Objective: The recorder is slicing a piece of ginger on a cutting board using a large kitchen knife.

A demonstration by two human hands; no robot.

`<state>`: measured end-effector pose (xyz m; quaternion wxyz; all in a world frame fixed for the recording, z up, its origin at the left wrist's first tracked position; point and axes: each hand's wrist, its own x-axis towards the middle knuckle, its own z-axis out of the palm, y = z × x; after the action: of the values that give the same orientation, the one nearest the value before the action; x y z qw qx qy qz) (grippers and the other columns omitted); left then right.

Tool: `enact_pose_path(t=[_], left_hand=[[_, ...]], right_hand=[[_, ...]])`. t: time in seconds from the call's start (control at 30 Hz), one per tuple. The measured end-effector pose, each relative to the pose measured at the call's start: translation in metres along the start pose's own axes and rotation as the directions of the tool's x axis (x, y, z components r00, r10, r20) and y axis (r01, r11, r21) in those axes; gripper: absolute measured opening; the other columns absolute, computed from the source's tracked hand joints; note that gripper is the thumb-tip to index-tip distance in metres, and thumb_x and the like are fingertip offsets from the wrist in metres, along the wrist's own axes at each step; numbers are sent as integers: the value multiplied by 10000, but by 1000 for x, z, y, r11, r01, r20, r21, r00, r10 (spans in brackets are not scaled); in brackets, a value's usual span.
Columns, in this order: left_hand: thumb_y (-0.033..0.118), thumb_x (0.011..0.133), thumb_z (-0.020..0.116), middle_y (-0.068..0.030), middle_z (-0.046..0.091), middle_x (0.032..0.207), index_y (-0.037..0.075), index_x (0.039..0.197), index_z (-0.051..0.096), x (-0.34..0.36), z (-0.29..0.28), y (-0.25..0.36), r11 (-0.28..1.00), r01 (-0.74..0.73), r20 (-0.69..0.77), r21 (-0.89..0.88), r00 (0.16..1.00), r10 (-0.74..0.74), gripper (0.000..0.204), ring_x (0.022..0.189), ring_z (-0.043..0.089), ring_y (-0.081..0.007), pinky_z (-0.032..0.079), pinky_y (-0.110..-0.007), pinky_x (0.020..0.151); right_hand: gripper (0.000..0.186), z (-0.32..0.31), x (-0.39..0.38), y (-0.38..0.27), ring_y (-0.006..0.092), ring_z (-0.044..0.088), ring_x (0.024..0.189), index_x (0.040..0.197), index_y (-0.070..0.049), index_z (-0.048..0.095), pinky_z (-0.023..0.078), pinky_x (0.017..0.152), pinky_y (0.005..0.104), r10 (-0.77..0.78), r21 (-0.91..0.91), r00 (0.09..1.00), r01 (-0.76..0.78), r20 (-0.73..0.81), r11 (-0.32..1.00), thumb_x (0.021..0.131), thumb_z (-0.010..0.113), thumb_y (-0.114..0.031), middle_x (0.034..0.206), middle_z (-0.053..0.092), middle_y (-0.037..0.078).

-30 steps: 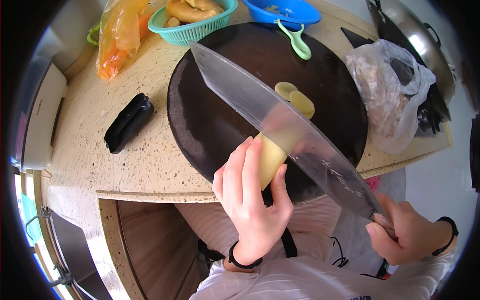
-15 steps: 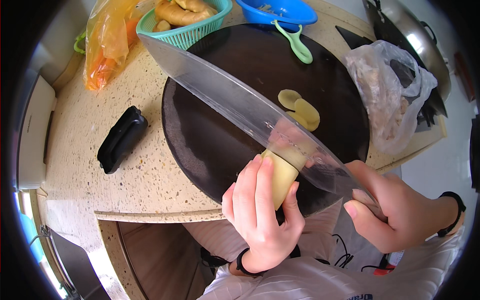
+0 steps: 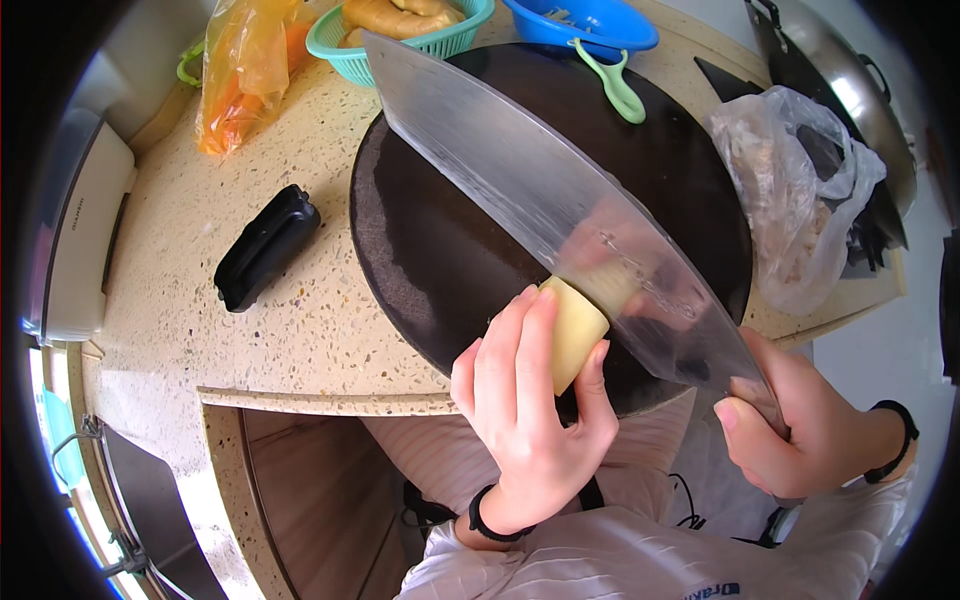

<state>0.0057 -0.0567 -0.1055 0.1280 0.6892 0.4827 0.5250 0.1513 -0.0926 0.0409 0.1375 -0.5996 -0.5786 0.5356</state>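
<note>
Near the front edge of a round dark chopping board (image 3: 430,290), my left hand (image 3: 535,410) is closed around a peeled, pale yellow piece of potato (image 3: 580,335). Its fingertips rest on the top, and the thumb presses the near right side. My right hand (image 3: 805,415) grips the handle of a broad cleaver (image 3: 520,170). The wide blade slants across the board to the far left, its lower part right beside the potato's cut end. A blurred reflection of the potato and fingers shows on the steel. Whether the edge touches the potato, I cannot tell.
A green peeler (image 3: 615,85) lies at the board's far edge, against a blue basin (image 3: 590,30). Left of that stand a teal basket (image 3: 400,45) of ginger and an orange bag (image 3: 250,80). A black tray (image 3: 265,245) lies left; a clear plastic bag (image 3: 790,190) sits right.
The cleaver has risen and its blade shows broader, now covering the thin slices seen on the board before. My left hand keeps its hold on the potato. The whole view has shifted slightly.
</note>
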Motion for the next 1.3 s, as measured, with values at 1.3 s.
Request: enact_pose_path(t=[1.3], left_hand=[[204, 793, 700, -162, 642, 1060, -46, 1114, 594, -2, 3, 0, 999, -2, -22, 32, 1000, 2, 421, 921, 618, -267, 377, -333, 814]], right_hand=[[389, -13, 12, -25, 71, 464, 422, 1259, 67, 368, 360, 434, 245, 223, 10, 974, -224, 48, 975, 905, 457, -67, 504, 461, -8]])
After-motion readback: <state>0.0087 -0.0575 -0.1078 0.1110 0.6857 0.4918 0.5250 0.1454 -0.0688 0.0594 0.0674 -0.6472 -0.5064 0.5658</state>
